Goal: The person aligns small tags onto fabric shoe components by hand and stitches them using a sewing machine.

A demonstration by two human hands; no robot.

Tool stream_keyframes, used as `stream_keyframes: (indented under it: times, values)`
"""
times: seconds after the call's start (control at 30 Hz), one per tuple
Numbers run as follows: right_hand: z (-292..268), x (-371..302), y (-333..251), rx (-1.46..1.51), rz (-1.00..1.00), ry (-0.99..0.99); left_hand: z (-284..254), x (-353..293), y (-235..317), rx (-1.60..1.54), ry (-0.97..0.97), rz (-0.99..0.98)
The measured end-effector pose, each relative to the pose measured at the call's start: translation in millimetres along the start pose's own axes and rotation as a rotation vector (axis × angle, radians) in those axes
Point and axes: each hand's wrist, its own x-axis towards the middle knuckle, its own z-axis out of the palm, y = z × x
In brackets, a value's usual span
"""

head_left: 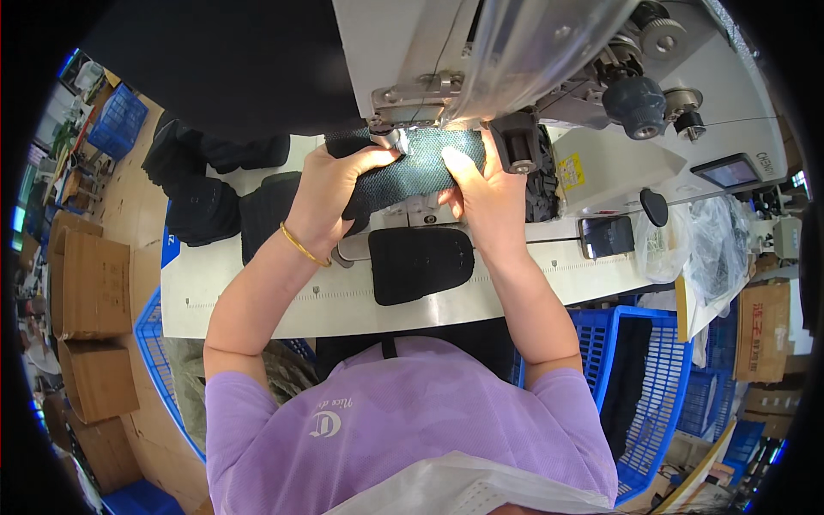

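Note:
Both hands work at a white sewing machine point(592, 154), on a dark teal textured fabric piece point(416, 170) under its presser foot point(391, 139). My left hand point(336, 184) pinches the fabric's left side, its thumb close to the foot. My right hand point(487, 193) grips the right end, thumb on top and fingers partly hidden beneath and behind. A gold bangle point(302, 245) circles my left wrist. Nearer to me, a black rounded fabric pad point(421, 264) lies flat on the machine table point(335, 305). The needle is hard to make out.
Stacks of black fabric pieces point(202, 206) sit at the table's left. A phone point(606, 237) and clear plastic bags point(699, 245) lie on the right. Blue baskets point(639, 412) flank me below the table edge. Cardboard boxes point(94, 283) stand on the floor at left.

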Motion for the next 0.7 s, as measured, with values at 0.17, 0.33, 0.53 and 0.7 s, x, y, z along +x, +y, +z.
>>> stream_keyframes:
  times: [0.17, 0.33, 0.53, 0.7]
  values:
    - [-2, 2, -2, -0.13, -0.009, -0.043, -3, 7, 4, 0.038, 0.034, -0.099]
    - [-5, 3, -2, -0.137, 0.031, -0.061, -9, 5, -1, 0.015, 0.01, -0.092]
    - [-6, 3, -2, -0.058, 0.049, -0.052, -20, 10, -4, -0.188, 0.069, -0.021]
    - [-10, 4, 0, -0.098, 0.061, -0.078, -15, 11, -5, -0.204, 0.095, 0.011]
